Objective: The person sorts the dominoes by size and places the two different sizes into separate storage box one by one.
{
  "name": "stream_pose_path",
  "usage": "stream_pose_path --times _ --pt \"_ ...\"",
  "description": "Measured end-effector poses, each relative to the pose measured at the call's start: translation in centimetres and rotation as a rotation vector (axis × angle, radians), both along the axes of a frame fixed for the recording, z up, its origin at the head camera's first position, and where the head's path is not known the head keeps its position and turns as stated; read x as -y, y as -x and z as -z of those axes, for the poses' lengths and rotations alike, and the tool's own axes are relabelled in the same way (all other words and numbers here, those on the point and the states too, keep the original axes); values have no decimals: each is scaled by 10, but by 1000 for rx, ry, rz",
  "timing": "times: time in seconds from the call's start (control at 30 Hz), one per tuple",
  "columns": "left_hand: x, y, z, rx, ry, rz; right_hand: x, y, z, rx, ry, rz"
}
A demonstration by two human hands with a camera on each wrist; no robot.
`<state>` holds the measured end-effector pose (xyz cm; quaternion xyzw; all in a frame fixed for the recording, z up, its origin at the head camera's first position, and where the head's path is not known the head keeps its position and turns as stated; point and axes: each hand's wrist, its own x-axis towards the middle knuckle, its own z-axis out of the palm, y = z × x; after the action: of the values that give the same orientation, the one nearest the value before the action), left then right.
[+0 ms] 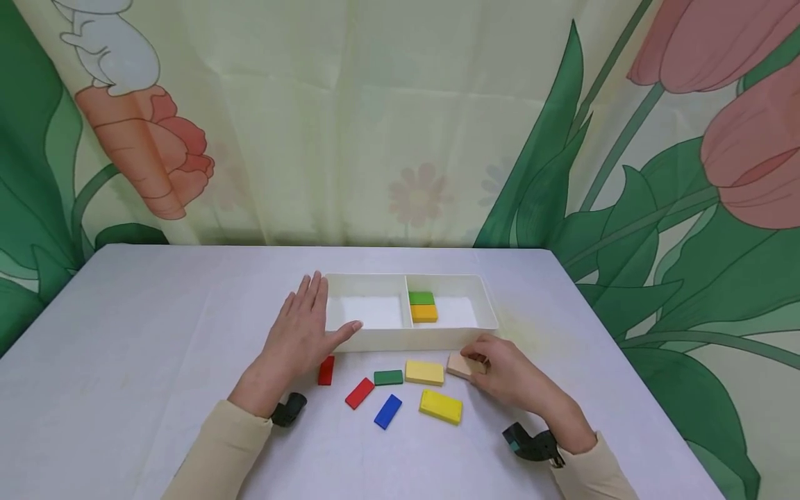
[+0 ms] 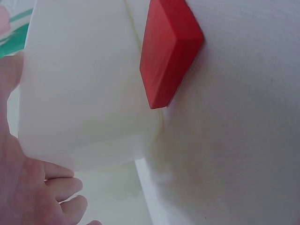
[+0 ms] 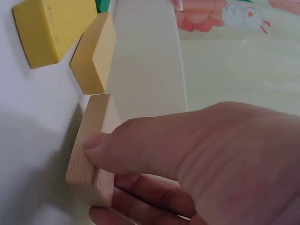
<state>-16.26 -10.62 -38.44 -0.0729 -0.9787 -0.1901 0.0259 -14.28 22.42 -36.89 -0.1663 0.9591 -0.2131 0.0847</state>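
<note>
My right grip pinches a plain, unpainted wooden rectangular block, thumb on one side and curled fingers on the other. The block is just in front of the right part of a long white two-compartment tray; I cannot tell whether it touches the cloth-covered worktop beneath. My left grip is at the tray's left end, its fingers straight and together, its thumb spread out along the front rim; it grasps no block.

Inside the tray's right compartment, a green rectangular block and an orange-yellow one lie side by side against the divider, the green one farther from me.

Just left of my wooden block lies a pale yellow rectangular block, with a bright yellow rectangular block nearer me. Farther left I see a small dark green block, a small blue block, and a small red block set at a slant. A second red block lies near my left wrist, close to the tray's front wall. Behind the worktop hangs a printed fabric backdrop.
</note>
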Motion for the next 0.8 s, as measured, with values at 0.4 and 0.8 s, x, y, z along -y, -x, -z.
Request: stream_pose_path --times 0.4,0.8 --pt "0 1 -1 -5 10 -1 -8 4 -20 -47 55 -129" --pt "1 0 -1 -18 0 0 -6 11 -34 -77 70 -173"
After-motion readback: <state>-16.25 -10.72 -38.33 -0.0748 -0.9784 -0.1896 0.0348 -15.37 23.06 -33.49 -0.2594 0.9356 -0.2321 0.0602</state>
